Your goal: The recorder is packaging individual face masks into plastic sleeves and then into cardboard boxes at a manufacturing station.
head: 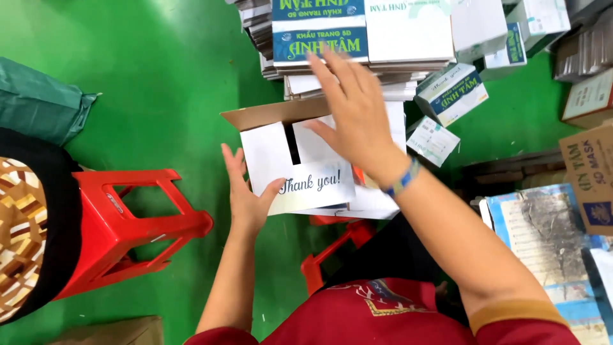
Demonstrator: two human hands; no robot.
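At the centre of the frame, the left hand point(244, 195) grips the lower left edge of a white cardboard box point(300, 172), thumb on its front flap. The right hand point(354, 115) spreads flat over the box's top. Stacked flat boxes point(357, 38) fill the upper middle; a red stool point(128, 223) lies at lower left on the green floor point(166, 76).

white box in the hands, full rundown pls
The white box looks like thin folded cardboard, white outside and brown on the inner face of its raised top flap. It is partly assembled: a dark slot gap shows between two front panels, and the lower front flap carries cursive printed lettering. It is held above a green floor, over a red stool. The left hand grips its lower left edge, thumb on the lettered flap. The right hand lies flat over its top right, fingers spread.
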